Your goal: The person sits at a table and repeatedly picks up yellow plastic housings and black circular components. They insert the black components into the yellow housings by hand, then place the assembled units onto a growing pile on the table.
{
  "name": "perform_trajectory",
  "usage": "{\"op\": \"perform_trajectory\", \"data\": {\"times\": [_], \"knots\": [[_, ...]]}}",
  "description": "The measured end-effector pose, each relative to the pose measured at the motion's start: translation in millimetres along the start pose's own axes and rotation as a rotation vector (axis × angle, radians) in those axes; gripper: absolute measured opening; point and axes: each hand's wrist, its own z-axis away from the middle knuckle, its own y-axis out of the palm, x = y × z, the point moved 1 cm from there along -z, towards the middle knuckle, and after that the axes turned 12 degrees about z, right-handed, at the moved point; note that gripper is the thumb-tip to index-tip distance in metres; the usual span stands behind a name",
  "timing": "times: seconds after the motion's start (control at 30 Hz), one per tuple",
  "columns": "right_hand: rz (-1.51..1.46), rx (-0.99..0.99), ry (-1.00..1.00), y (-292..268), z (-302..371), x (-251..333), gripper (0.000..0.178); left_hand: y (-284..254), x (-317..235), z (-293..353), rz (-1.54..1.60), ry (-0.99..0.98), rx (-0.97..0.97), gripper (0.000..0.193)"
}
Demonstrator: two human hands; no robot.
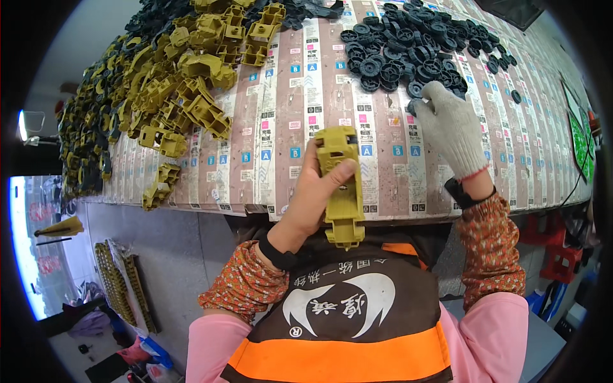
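My left hand [313, 191] is closed around a yellow plastic toy vehicle body [345, 191], held upright lengthwise over the table's near edge with the thumb across its face. A dark piece shows in its far end. My right hand [452, 127], in a white knitted glove, is at the near edge of a pile of black toy wheels [408, 45]. Its thumb and fingers are drawn together on a small dark piece [414, 106] that looks like one of the wheels; the fingers partly hide it.
Yellow vehicle bodies [198, 83] lie heaped on the left of the table [268, 140], with a denser heap of yellow and dark parts [89, 134] beyond. A single wheel [516, 96] lies apart at right. Red stools [562, 262] stand below the table's right side.
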Motion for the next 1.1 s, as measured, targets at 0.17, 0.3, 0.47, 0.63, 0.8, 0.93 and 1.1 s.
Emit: {"op": "perform_trajectory", "data": {"times": [0.17, 0.3, 0.47, 0.63, 0.8, 0.93, 1.1], "knots": [[0.264, -0.045, -0.168, 22.3, -8.1, -7.1, 0.024, -2.2, -10.3, -4.4, 0.134, 0.123, -0.105, 0.051], [0.079, -0.005, -0.179, 23.1, -4.4, -9.3, 0.03, -9.8, -12.2, -8.2, 0.202, 0.168, -0.149, 0.045], [-0.698, 0.511, -0.034, -4.0, 51.5, 42.2, 0.041, -10.5, -15.9, -7.1, 0.256, 0.182, -0.151, 0.042], [-1.01, 0.668, 0.021, 9.5, 88.3, 66.1, 0.043, -1.4, -12.4, -7.2, 0.215, 0.217, -0.178, 0.042], [-1.055, 0.618, 0.047, 18.7, 99.8, 70.0, 0.04, -2.2, -12.1, -6.7, 0.178, 0.257, -0.158, 0.047], [-0.949, 0.494, 0.0, 25.1, 107.3, 69.3, 0.041, 2.8, -10.7, -6.0, 0.144, 0.322, -0.154, 0.051], [-1.173, 0.693, 0.248, 14.7, 107.4, 74.2, 0.04, 3.4, -9.2, -5.0, 0.117, 0.368, -0.161, 0.054]]}}
